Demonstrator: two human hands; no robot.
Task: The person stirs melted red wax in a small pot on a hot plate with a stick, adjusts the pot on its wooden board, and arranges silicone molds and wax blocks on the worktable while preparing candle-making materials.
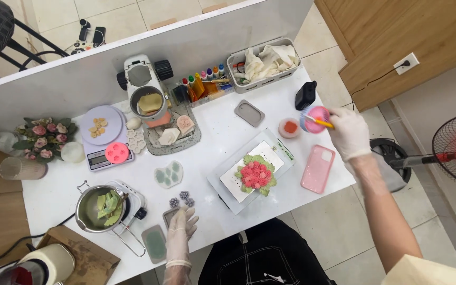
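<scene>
Pink cup (317, 117) far right on the table (222, 132): my right hand (348, 132) pinches a yellow brush (320, 122) dipped into it (loading colour, I judge). Left hand (181, 224) rests flat, fingers apart, by a grey mould (171, 215). Next needs a steady carry to the flower piece (255, 176).

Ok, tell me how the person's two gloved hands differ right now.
The right hand is stretched out to the table's far right side, fingers shut on a yellow-handled brush over a small pink round bowl. The left hand lies close to the body, fingers spread flat on the white table beside a small grey mould, gripping nothing. Both wear thin translucent gloves.
</scene>
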